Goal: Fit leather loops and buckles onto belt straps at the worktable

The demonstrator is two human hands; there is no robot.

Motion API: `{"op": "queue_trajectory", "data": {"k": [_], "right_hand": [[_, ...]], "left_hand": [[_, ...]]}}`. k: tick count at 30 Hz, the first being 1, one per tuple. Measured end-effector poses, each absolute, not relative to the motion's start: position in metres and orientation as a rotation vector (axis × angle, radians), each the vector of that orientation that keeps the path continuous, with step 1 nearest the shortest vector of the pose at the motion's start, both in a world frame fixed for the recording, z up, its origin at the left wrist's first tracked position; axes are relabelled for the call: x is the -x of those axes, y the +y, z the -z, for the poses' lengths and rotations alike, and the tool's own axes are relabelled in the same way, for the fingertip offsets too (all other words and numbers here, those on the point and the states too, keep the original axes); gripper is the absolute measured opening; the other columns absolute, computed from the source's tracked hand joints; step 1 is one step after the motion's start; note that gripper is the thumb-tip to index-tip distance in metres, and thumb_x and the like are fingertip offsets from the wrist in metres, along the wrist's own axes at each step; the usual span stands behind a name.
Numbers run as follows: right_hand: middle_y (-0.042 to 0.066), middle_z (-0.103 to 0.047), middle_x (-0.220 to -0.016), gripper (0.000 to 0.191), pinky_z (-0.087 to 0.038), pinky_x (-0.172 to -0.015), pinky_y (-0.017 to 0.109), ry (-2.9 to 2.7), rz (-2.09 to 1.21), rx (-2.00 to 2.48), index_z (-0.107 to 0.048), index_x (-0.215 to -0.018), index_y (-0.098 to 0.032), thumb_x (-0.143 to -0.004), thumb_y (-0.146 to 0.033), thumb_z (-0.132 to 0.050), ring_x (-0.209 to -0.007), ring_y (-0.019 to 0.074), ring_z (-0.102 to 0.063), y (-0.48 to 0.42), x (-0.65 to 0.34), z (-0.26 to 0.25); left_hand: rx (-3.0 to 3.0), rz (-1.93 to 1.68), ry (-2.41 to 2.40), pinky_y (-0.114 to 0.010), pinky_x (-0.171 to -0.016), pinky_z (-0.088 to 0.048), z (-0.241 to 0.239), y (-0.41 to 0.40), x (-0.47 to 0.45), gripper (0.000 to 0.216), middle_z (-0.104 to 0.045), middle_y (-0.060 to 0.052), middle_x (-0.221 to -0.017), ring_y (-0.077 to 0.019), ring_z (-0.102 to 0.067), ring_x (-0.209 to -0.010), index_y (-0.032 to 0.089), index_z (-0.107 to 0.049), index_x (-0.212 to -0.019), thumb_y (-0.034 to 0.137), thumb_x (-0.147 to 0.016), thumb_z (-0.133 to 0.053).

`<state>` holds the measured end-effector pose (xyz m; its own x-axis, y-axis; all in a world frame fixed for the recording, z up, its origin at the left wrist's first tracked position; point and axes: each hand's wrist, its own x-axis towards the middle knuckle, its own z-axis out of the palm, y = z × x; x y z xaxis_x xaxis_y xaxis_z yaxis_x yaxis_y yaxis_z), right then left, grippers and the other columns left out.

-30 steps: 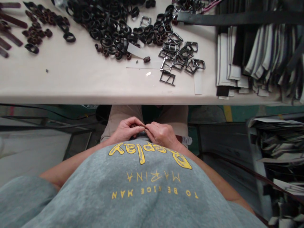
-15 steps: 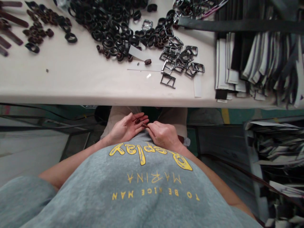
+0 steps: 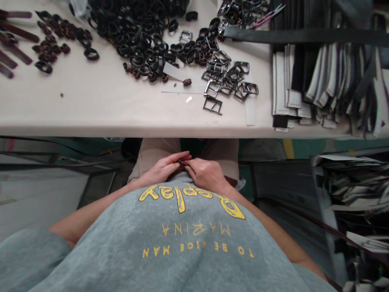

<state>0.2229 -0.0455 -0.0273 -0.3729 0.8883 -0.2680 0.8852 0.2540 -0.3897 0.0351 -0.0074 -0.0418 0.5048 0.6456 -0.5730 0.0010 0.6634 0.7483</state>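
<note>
Low in front of my shirt, below the table edge, both hands meet at a dark brown leather belt strap (image 3: 183,162). My right hand (image 3: 208,172) pinches the strap near its end, and a brown piece shows by that wrist. My left hand (image 3: 162,168) is closed with its thumb and fingers drawn together at the strap's tip. The small brown belt loop seen in this palm a moment ago is now mostly hidden by the fingers.
On the white table (image 3: 121,117) lie a heap of black belt loops (image 3: 142,44), brown loops (image 3: 50,46), metal buckles (image 3: 227,77) and brown straps (image 3: 18,32). Stacked black straps (image 3: 304,81) fill the right side, near purple-handled snips (image 3: 270,16). A bin of strips (image 3: 358,182) stands lower right.
My left hand has turned from an open palm holding the small loop and closed its fingers. Both hands have come together at the strap end. The view has shifted slightly.
</note>
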Motion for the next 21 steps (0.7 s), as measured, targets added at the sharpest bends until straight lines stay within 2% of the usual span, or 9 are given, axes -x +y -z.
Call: {"op": "queue_trajectory", "data": {"k": [4, 10, 15, 21], "right_hand": [[0.009, -0.077, -0.098, 0.033, -0.041, -0.064, 0.028, -2.446, -0.817, 1.747, -0.072, -0.108, -0.017, -0.104, -0.033, -0.044, -0.085, 0.0199, -0.071, -0.047, -0.224, 0.029], [0.009, -0.076, -0.092, 0.032, -0.037, -0.061, 0.028, -2.472, -0.82, 1.723, -0.072, -0.098, -0.016, -0.103, -0.034, -0.047, -0.081, 0.0197, -0.07, -0.0478, -0.2262, 0.0259], [0.008, -0.075, -0.087, 0.029, -0.032, -0.058, 0.028, -2.483, -0.771, 1.696, -0.072, -0.093, -0.016, -0.102, -0.031, -0.048, -0.075, 0.0177, -0.067, -0.0493, -0.2253, 0.0233], [0.006, -0.07, -0.077, 0.03, -0.027, -0.055, 0.029, -2.484, -0.548, 1.665, -0.069, -0.085, -0.016, -0.101, -0.029, -0.047, -0.063, 0.0149, -0.06, -0.0524, -0.2272, 0.0237]], "left_hand": [[-1.093, -0.42, 1.037, -0.036, -0.103, -0.05, 0.0419, -0.0061, -0.0326, 0.039, -0.075, -0.008, -0.116, -0.0221, -0.069, -0.11, 0.019, -0.07, -0.116, 0.035, -0.08, -0.071], [-1.007, -0.393, 1.066, -0.03, -0.075, -0.059, 0.0405, -0.0084, -0.0307, 0.037, -0.077, -0.005, -0.089, -0.0169, -0.072, -0.075, 0.017, -0.069, -0.103, 0.045, -0.079, -0.073], [-0.851, -0.339, 1.085, -0.023, -0.057, -0.053, 0.0358, -0.0029, -0.0283, 0.038, -0.072, -0.003, -0.068, -0.0121, -0.065, -0.056, 0.015, -0.07, -0.089, 0.048, -0.074, -0.078], [-0.822, -0.277, 1.073, -0.021, -0.05, -0.047, 0.0381, 0.001, -0.0268, 0.038, -0.071, -0.004, -0.066, -0.0093, -0.059, -0.05, 0.014, -0.07, -0.077, 0.052, -0.074, -0.077]]}}
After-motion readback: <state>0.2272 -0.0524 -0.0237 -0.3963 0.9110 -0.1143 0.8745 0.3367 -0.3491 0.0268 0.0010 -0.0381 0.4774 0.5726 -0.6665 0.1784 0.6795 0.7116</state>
